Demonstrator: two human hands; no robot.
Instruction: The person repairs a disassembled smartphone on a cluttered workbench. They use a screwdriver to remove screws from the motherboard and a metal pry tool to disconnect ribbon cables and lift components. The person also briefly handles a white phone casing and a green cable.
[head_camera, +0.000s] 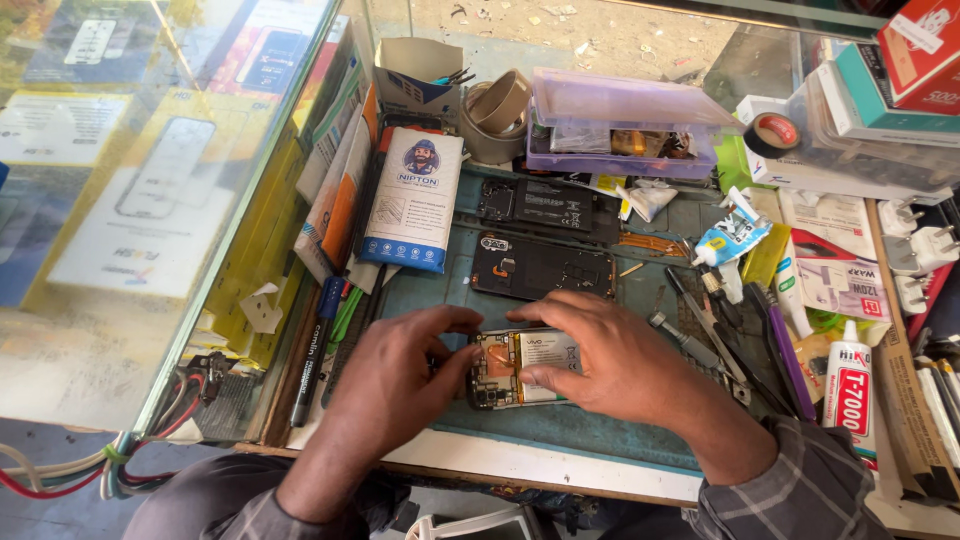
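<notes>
Both hands bear on an opened phone (520, 368) lying flat at the near edge of the bench (560, 470), its battery and circuit board exposed. The left hand (395, 385) pinches the phone's left end with a narrow grip; the right hand (610, 360) curls over its top and right side, holding it. Steadying it means keeping the fingertips on the frame, off the orange ribbon. A dark back cover (545, 268) lies just behind, tweezers (700, 320) to the right.

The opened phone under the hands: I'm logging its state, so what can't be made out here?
Head view:
- Opened phone: its right end lies under the right hand, its left edge behind the left hand.
- Board parts: too small to tell.
- Glue bottle: base cut off behind the sleeve.
</notes>
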